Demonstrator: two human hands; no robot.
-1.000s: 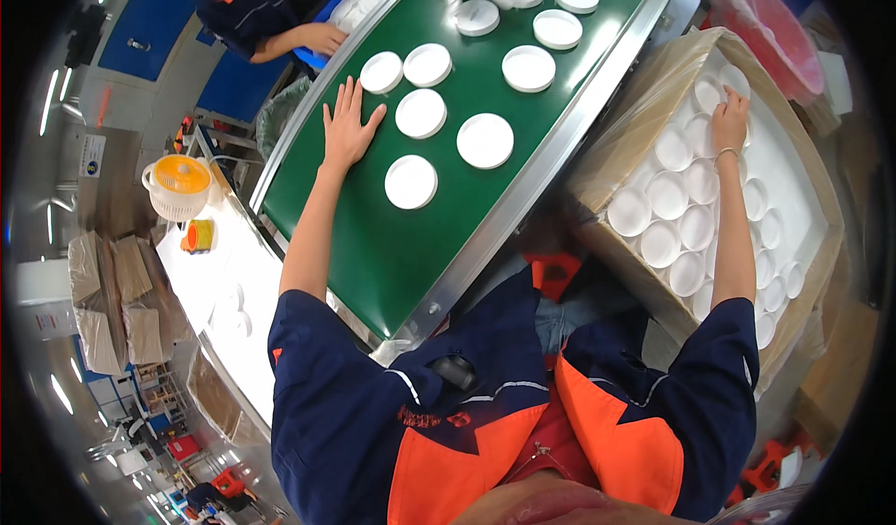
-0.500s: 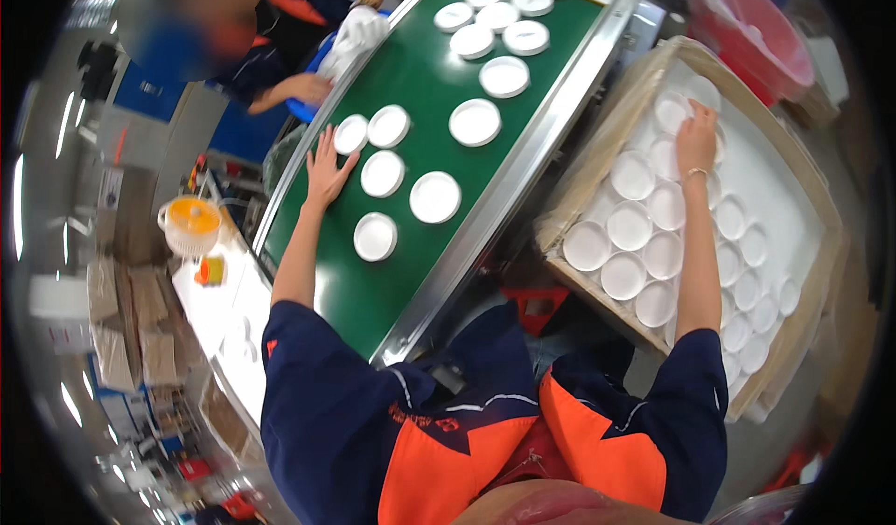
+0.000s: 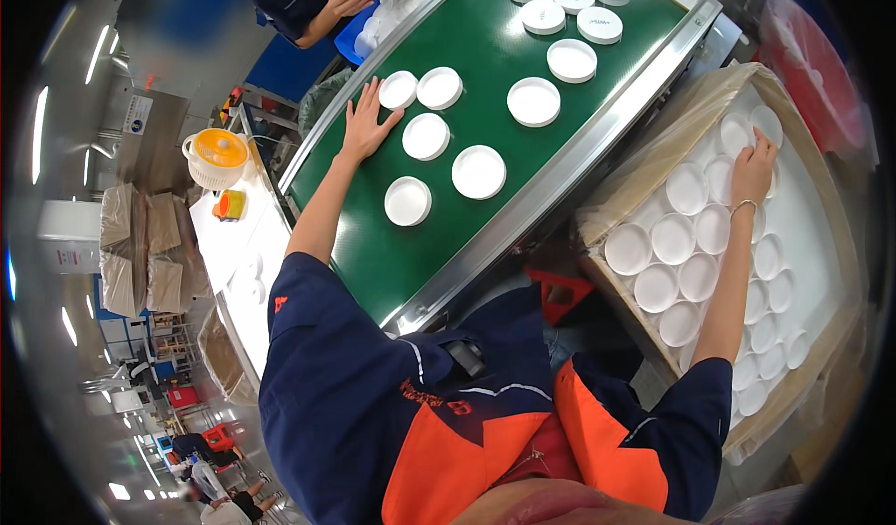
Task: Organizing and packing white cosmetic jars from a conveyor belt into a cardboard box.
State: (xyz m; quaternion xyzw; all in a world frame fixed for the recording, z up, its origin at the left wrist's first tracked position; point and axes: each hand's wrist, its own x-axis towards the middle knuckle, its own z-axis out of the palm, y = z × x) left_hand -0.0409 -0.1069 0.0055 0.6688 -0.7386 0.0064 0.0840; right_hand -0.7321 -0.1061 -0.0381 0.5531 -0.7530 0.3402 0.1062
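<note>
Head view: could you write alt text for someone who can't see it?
A person's left hand lies on a green conveyor belt near round white discs; the right hand touches a similar disc in a cardboard box. Opposite, another person is beside a blue bin.

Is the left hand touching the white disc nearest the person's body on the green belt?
Apart: the head view shows green belt between the left hand and that white disc.
</note>
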